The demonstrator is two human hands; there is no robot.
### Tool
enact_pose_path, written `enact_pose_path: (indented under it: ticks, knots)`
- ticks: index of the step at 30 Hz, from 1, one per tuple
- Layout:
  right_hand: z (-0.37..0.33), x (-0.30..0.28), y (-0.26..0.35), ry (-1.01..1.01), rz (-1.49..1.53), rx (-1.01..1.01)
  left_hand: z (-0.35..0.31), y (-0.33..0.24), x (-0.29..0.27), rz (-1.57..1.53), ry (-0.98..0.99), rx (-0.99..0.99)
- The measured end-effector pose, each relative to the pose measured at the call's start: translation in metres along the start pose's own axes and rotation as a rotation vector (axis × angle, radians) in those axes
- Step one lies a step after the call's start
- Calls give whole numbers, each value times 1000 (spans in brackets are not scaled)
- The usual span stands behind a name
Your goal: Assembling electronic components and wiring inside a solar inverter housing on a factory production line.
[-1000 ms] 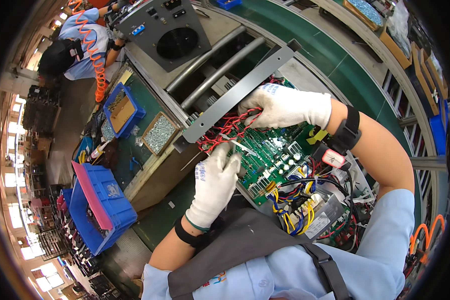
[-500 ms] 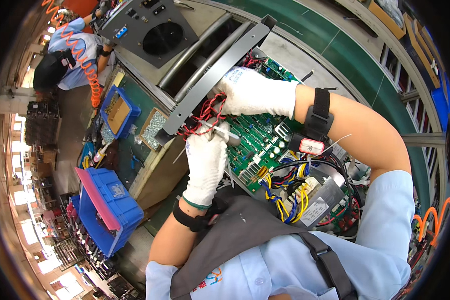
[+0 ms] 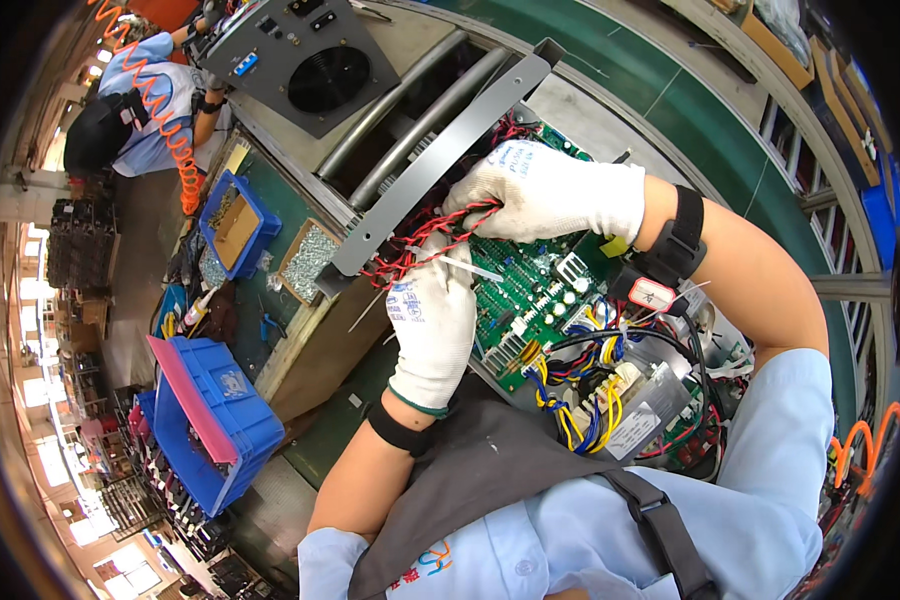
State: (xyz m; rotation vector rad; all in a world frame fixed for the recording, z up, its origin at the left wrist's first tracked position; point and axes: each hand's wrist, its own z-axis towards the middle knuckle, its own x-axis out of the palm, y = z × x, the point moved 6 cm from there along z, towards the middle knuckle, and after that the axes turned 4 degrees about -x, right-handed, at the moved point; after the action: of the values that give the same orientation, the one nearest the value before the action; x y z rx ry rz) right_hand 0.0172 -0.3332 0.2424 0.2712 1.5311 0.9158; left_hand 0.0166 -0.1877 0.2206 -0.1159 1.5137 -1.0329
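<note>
Both my hands wear white knitted gloves and work at a bundle of twisted red-and-black wires (image 3: 454,226) behind a long grey metal panel (image 3: 432,170). My right hand (image 3: 540,192) pinches several of these wires and draws them to the right. Below it, my left hand (image 3: 428,318) is closed on the bundle close to the panel. A white cable tie (image 3: 475,267) sticks out of the bundle over the left fingers. Under my hands lies a green circuit board (image 3: 530,290) with white connectors and heatsinks. Its part under the right hand is hidden.
Yellow, blue and black cables (image 3: 600,400) crowd a metal-cased part at the near right. Metal rollers (image 3: 395,115) lie beyond the panel, with a grey fan housing (image 3: 315,75) behind. Blue bins (image 3: 215,410) stand left. A co-worker (image 3: 150,110) stands far left beside an orange coiled hose (image 3: 175,140).
My right hand has shifted right, away from the panel, pulling the red-and-black wires taut. My left hand has moved slightly right and stays closed at the bundle.
</note>
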Motion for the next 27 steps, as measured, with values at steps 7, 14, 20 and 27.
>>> enact_pose_path:
  ticks: [7,14,20,27]
  knots:
    - [-19,-24,21,209,256,307,10,11,2,-355,225,-266]
    - [-39,-52,14,58,128,21,2,4,-6,-566,360,-235]
    - [-41,-49,31,-354,-834,61,7,-2,-1,-661,274,-327]
    - [-46,-42,114,-250,-87,-24,-2,15,8,-694,304,-496]
